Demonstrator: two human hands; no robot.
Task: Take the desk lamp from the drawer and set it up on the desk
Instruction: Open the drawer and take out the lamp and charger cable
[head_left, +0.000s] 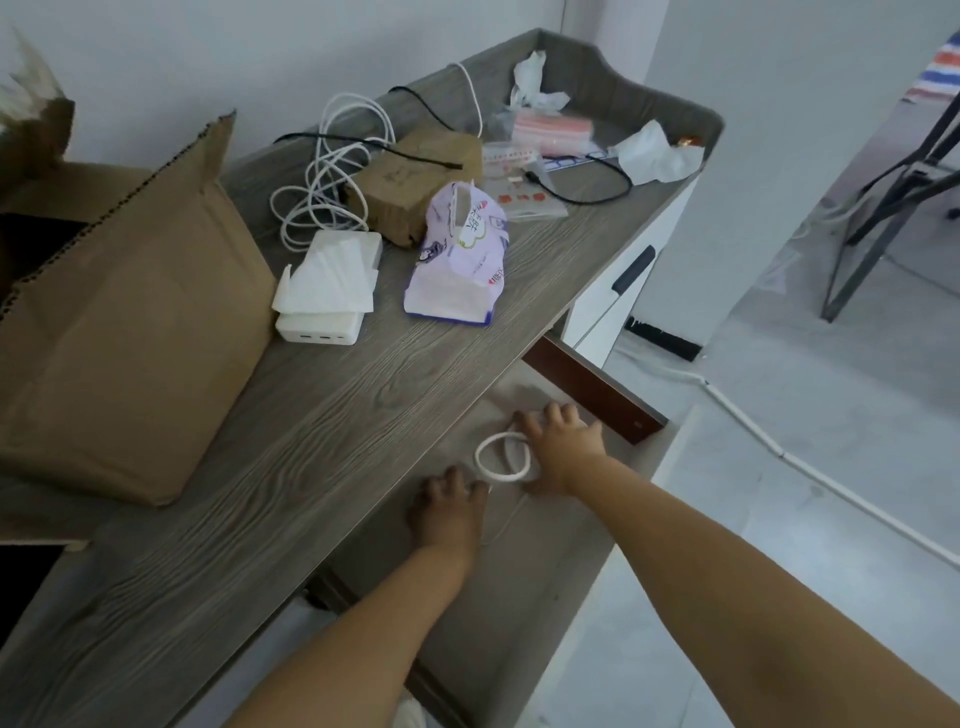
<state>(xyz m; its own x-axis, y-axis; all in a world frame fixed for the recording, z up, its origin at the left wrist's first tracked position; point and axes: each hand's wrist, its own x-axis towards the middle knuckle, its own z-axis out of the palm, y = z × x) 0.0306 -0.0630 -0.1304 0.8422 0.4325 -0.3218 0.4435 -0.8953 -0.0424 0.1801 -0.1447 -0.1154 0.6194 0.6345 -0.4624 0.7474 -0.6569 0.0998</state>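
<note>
Right hand (558, 447) spread flat on lamp (503, 460) in drawer (597, 387); left hand (448, 506) open beside; grip the ring, lift clear of desk (322, 415).

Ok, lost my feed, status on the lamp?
Both hands in open drawer. Right hand on white ring lamp, left hand beside it; grip unclear. Lamp not lifted. Desk cluttered.

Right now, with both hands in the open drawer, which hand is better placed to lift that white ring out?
Probably the right hand: its fingers already lie on the white ring, while the left hand sits just beside it.
</note>
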